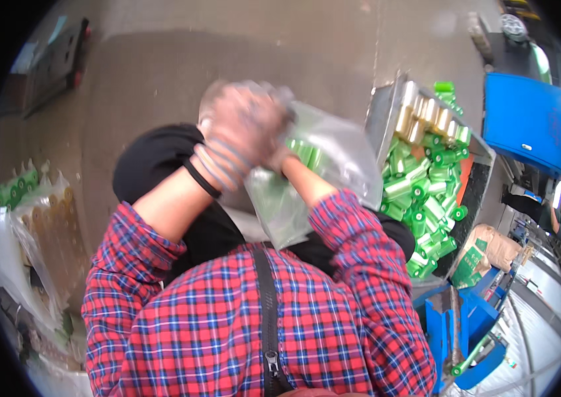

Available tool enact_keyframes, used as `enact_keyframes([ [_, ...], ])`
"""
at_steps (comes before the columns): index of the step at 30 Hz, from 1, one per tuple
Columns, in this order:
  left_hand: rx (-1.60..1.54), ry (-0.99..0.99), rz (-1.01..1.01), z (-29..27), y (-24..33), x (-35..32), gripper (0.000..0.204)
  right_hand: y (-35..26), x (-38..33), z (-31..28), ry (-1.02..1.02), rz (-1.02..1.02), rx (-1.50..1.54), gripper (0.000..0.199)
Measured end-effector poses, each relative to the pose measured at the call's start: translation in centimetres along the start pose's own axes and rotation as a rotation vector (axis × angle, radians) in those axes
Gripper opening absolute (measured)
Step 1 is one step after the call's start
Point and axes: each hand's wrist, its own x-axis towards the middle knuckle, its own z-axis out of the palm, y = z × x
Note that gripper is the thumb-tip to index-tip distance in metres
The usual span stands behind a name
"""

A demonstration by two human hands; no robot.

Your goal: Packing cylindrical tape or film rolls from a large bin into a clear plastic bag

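In front of my knees, my left hand (237, 122), in a thin pale glove, is closed and blurred by motion. My right hand (276, 153) presses close against it and is mostly hidden behind it. A clear plastic bag (346, 155) spreads from my hands over my right forearm and lap, bunched up where my fingers meet. Green rolls (305, 152) show through the film. Blur hides the exact finger positions.
To my right stands a grey bin (386, 109) heaped with green rolls (426, 192) and pale yellowish rolls (419, 116). Bagged rolls (48, 225) sit at my left. Beyond are a blue box (525, 119), a brown sack (495, 248) and a distant person (558, 221).
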Motion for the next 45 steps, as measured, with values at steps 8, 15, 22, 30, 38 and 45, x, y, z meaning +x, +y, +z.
enact_keyframes([
  [8,0.209,-0.816,0.268,4.1,5.1,-4.5,0.084,-1.7,-23.0,-13.3,-0.083,0.459,-1.009,0.105],
  [15,0.449,-1.011,0.023,2.5,3.8,-4.3,0.102,-3.8,-30.2,-17.4,0.700,0.228,-0.912,0.100],
  [22,0.499,-1.336,0.494,9.7,10.2,0.8,0.050,-1.0,-28.2,-19.4,0.429,0.367,-0.402,0.063],
  [30,0.501,-0.992,0.290,25.1,10.7,-3.7,0.099,-1.4,-28.0,-19.8,0.191,0.521,-0.199,0.064],
  [38,0.291,-0.909,0.264,24.1,8.8,-2.7,0.101,-2.3,-28.4,-20.6,0.363,0.477,-0.240,0.036],
  [45,0.440,-0.932,0.266,22.6,12.1,-2.5,0.087,-2.3,-28.6,-21.0,0.494,0.140,-0.139,0.014],
])
